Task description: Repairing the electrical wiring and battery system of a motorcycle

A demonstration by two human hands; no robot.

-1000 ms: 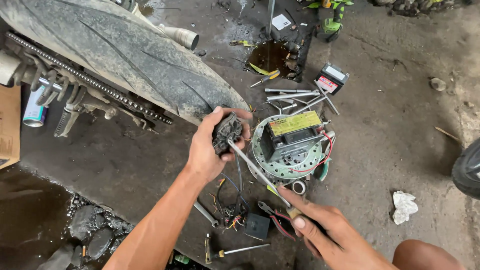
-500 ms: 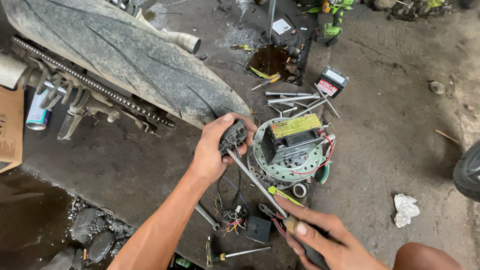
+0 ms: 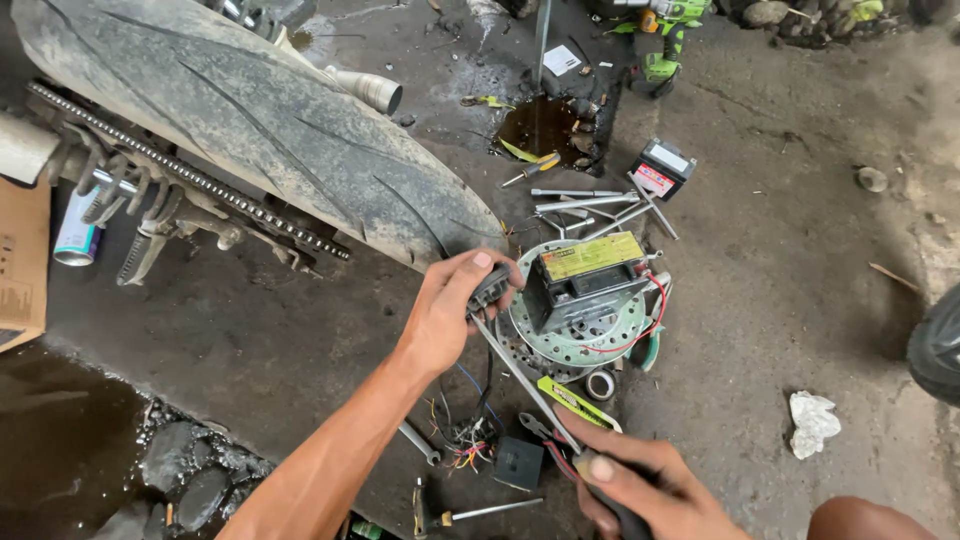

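My left hand (image 3: 448, 312) grips a small dark electrical part (image 3: 490, 288) with coloured wires (image 3: 462, 440) hanging down from it to the floor. My right hand (image 3: 640, 482) holds the handle of a long screwdriver (image 3: 525, 382), whose tip reaches up to the dark part. Just right of the part, a black battery with a yellow top (image 3: 585, 278) rests on a round metal brake disc (image 3: 580, 345); a red wire loops off it.
A motorcycle rear tyre (image 3: 260, 130) and drive chain (image 3: 190, 180) fill the upper left. Sockets and rods (image 3: 590, 205), a small black box (image 3: 660, 168), a green-handled tool (image 3: 575, 400), a wrench (image 3: 418, 442), a black relay (image 3: 520, 462) and a white rag (image 3: 812, 420) lie on the oily concrete floor.
My left hand has shifted slightly right with the dark part, closer to the battery. My right hand has slid down and right along with the screwdriver handle.
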